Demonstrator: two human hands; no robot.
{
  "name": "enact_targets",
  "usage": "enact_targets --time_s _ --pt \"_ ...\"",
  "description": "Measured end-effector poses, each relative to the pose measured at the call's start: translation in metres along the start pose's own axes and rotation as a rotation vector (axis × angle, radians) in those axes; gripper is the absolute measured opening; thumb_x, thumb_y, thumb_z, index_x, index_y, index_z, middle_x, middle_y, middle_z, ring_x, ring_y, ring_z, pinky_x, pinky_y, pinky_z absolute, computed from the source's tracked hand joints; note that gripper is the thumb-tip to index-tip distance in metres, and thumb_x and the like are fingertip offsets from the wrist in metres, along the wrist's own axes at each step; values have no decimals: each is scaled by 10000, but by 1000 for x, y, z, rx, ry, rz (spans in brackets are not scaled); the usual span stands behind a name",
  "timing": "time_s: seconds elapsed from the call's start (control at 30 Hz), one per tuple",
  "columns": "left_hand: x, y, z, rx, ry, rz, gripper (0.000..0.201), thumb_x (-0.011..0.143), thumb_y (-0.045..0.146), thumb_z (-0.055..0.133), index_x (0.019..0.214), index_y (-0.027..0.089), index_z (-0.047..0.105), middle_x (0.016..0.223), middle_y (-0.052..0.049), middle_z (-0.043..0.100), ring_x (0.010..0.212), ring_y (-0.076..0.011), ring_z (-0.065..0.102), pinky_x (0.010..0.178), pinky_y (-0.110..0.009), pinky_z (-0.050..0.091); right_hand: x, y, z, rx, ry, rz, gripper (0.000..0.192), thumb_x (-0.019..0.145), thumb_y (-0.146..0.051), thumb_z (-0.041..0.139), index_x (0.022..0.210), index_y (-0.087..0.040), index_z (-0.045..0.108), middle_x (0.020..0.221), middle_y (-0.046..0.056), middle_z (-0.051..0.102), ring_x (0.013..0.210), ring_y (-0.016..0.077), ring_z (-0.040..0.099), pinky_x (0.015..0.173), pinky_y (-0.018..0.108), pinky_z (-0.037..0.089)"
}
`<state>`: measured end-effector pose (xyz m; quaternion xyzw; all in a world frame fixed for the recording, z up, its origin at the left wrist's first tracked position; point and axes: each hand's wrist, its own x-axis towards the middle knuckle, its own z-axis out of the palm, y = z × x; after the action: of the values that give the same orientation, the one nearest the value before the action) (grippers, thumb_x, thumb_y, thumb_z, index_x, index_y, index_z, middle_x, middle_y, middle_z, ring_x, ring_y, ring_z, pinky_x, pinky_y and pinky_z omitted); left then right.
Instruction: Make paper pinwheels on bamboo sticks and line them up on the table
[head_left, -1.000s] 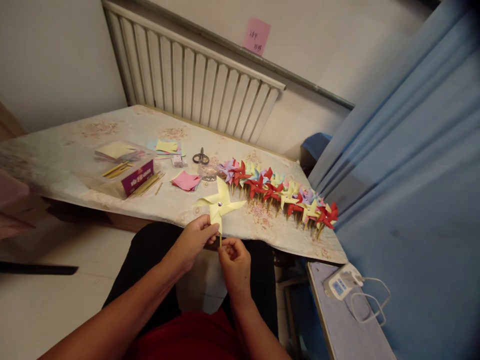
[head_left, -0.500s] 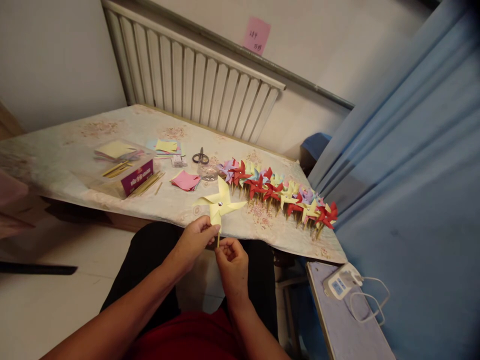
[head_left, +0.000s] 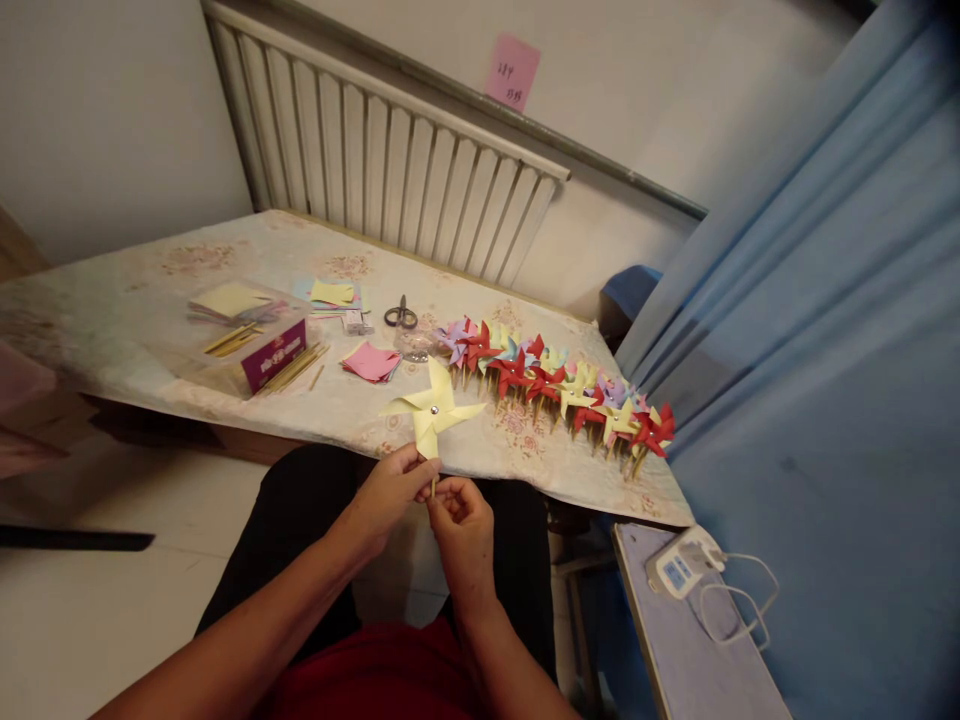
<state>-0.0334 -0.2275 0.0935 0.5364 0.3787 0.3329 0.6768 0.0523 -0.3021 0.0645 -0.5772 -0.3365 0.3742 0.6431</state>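
A pale yellow paper pinwheel (head_left: 434,410) with a shiny stud at its centre faces up above the table's front edge. My left hand (head_left: 395,488) pinches its wooden stick just below the paper. Lower on the same stick, my right hand (head_left: 463,520) is closed with thumb and fingertips around it. Both hands are over my lap. Beyond them to the right, rows of finished pinwheels (head_left: 546,381) in red, yellow, purple and blue lie on the table. A stack of pink paper pieces (head_left: 371,362) lies behind the pinwheel, to its left.
Scissors (head_left: 401,313) lie near the table's middle. A clear plastic box (head_left: 217,375) with a purple label holds sticks and yellow paper; loose sticks (head_left: 294,370) lie beside it. A power adapter (head_left: 685,562) with a white cable sits on a low stand at right.
The yellow pinwheel has shifted slightly left and down and turned a little. My left hand has slid lower on the stick, nearer my right hand.
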Motion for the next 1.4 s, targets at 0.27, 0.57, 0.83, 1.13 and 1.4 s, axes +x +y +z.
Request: enact_targets --time_s 0.27,0.57,0.83,1.13,1.4 --pt "-1 3 -3 16 3 7 309 739 462 631 710 167 545 556 54 498 552 -102 420 592 -257 325 4 -4 -7 11 8 21 126 759 -304 662 792 -187 628 662 -34 609 557 102 491 533 222 377" --pt "-3 1 -6 76 -57 -7 288 718 449 627 710 169 560 584 44 518 569 -114 440 584 -257 334 20 -9 -30 -26 134 -42 208 733 -329 672 862 -174 619 631 -59 514 521 81 435 476 204 343" --pt "-2 -5 -8 192 -114 7 292 740 460 599 760 169 580 627 42 507 608 -132 444 603 -270 336 37 -35 -42 -93 54 -263 334 777 -240 652 1106 -210 607 767 -43 573 522 72 545 474 192 419" --pt "-5 -6 -8 246 -192 -9 322 740 460 579 840 154 602 650 44 475 617 -131 418 596 -264 311 42 -41 -44 -253 -15 -257 181 768 -237 650 947 -214 649 980 35 653 581 97 587 461 210 457" --pt "-7 -2 -6 249 -242 -16 313 729 432 582 866 152 614 661 32 496 622 -140 435 595 -263 316 44 -51 -44 -354 -24 -427 121 724 -208 730 845 -211 730 1294 88 606 983 190 638 859 334 534"
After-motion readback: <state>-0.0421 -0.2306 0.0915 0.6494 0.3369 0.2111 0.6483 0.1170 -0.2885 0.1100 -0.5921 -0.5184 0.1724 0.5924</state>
